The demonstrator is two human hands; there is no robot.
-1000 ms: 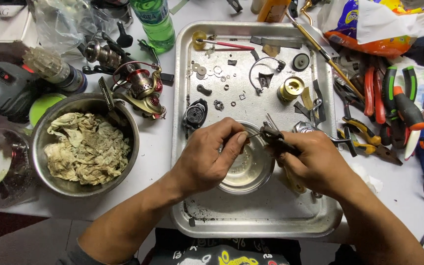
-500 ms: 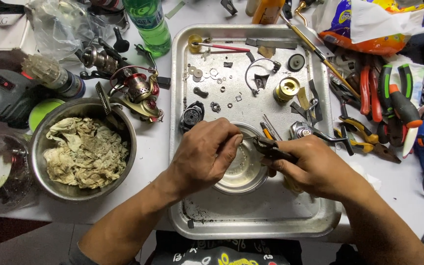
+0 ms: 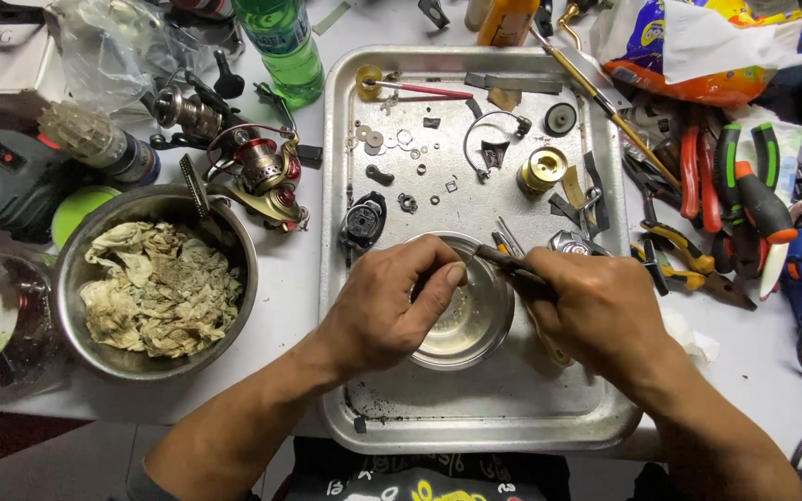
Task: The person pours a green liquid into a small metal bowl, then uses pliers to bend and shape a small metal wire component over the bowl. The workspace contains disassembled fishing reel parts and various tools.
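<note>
A: We open on the small clear glass bowl point(image 3: 464, 311), sitting in the middle of the shallow metal tray point(image 3: 475, 422), and both our hands are over it.

B: Our left hand point(image 3: 384, 311) curls over the bowl's near-left rim, thumb and forefinger pinched together above the liquid. If there's a part between them, it's too small for us to make out.

A: And our right hand point(image 3: 596, 311) is closed round a dark slim tool point(image 3: 512, 271), its tip pointing in at that pinch, just over the bowl.

B: To our eye this is fine cleaning work, so we'd keep both hands low over the bowl; anything that slips then lands in the liquid, not among the loose bits.

A: Plenty of those. Small washers and screws point(image 3: 399, 153) are scattered across the tray's far half, with a brass-coloured spool point(image 3: 544, 169) and a black side cover point(image 3: 362, 223) close by.

B: Light pressure with the tool, we'd say, and a firm pinch on the left.

A: Off the tray to the left, on the white worktop point(image 3: 294, 278), lies a red and gold spinning reel point(image 3: 266, 176), and nearer us a steel bowl point(image 3: 71, 278) full of dirty rags point(image 3: 160, 288).

B: On the right, a heap of pliers with red, green and yellow handles point(image 3: 721, 186). A green plastic bottle point(image 3: 282, 46) stands at the far edge.
</note>
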